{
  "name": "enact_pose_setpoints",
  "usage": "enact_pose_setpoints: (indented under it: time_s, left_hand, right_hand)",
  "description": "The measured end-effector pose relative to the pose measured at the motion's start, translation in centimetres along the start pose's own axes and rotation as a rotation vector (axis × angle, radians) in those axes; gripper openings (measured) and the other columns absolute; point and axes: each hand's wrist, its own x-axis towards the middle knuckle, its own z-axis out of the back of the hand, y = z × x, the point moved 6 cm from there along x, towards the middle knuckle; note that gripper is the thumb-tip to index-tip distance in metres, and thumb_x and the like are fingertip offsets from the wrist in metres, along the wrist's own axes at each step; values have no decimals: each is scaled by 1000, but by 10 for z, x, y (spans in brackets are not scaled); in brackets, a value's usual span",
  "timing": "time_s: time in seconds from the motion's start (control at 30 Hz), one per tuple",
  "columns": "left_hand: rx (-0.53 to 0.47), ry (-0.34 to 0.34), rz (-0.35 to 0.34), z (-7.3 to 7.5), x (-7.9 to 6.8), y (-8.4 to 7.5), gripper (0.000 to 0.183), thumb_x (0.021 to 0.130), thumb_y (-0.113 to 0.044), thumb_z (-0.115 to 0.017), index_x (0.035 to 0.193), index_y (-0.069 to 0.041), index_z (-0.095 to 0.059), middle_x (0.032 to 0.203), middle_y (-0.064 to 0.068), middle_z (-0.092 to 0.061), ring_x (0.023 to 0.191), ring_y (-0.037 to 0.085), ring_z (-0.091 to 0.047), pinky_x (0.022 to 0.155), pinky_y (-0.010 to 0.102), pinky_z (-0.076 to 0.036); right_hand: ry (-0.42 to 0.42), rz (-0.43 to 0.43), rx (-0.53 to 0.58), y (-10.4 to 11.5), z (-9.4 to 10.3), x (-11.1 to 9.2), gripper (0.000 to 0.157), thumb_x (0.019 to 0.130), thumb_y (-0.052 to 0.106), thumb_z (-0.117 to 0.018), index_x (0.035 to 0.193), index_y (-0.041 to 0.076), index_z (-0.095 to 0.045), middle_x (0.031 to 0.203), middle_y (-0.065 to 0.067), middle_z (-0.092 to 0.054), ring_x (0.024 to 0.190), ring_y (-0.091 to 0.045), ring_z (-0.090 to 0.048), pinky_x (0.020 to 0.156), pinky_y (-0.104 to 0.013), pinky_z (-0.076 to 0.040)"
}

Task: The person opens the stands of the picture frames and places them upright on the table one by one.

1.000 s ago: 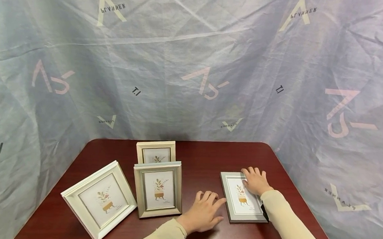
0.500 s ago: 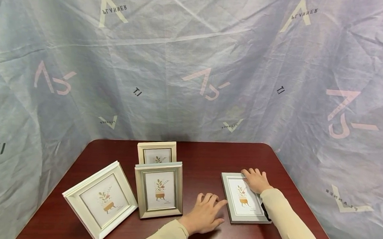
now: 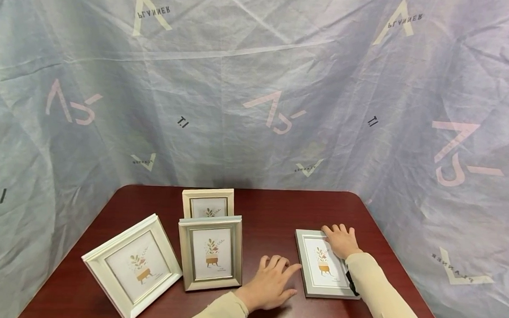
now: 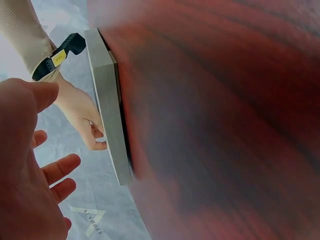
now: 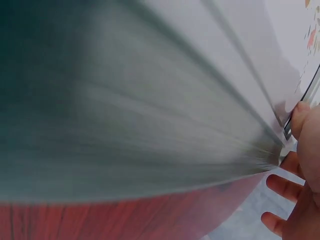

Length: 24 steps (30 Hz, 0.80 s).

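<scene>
A grey picture frame [image 3: 326, 264] lies face up on the right of the dark red table, a plant print inside. My right hand [image 3: 341, 242] is at its far right corner. In the right wrist view, the thumb [image 5: 300, 117] lies over the frame's front and the index finger [image 5: 291, 164] bends at the outer edge. The other fingers stay spread off it. My left hand [image 3: 268, 283] is spread low over the table, left of the grey frame, its index fingertip close to the frame's left side. Nothing is in that palm in the left wrist view.
A champagne-coloured picture frame [image 3: 239, 267] stands left of my left hand. Behind it, partly hidden, stands a cream picture frame [image 3: 208, 193]. A pearly white picture frame [image 3: 100, 266] stands angled at the left. A printed grey cloth [image 3: 220, 153] hangs behind the table [image 3: 273, 216].
The grey picture frame has shifted very slightly right. Both hands keep nearly the same place and pose; the other frames stand as before.
</scene>
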Motion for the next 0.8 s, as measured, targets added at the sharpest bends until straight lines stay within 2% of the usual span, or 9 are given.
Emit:
enact_pose_setpoints:
  time_s: [0.13, 0.37, 0.53, 0.8]
  left_hand:
    - [-16, -1, 0, 1, 0, 1, 59, 93, -53, -61, 143, -27, -45, 120, -2, -50, 117, 17, -44, 90, 42, -32]
    - [-14, -50, 6, 13, 2, 6, 58, 92, -51, -63, 142, -26, -47, 119, -2, -50, 116, 17, -44, 90, 43, -33]
    - [-31, -49, 16, 20, 3, 7, 58, 93, -48, -63, 143, -24, -47, 120, -1, -50, 118, 18, -44, 91, 44, -33]
    - [-52, -48, 10, 20, 1, 8, 61, 94, -51, -61, 146, -24, -43, 122, -2, -50, 121, 19, -42, 93, 45, -32]
  right_hand:
    - [-36, 4, -11, 0, 6, -4, 27, 97, 19, -63, 122, 12, -58, 107, -18, -59, 104, -39, -48, 83, -61, -33]
    - [-91, 3, -71, -5, 22, -7, 25, 96, 19, -65, 118, 12, -56, 101, -19, -56, 103, -41, -47, 83, -62, -33]
    - [-153, 59, -164, -5, 37, -13, 25, 96, 22, -65, 116, 12, -54, 97, -18, -54, 100, -41, -47, 84, -60, -34]
    - [-310, 152, -252, -1, 59, -26, 33, 94, 24, -67, 123, 11, -57, 106, -21, -54, 103, -42, -49, 85, -59, -37]
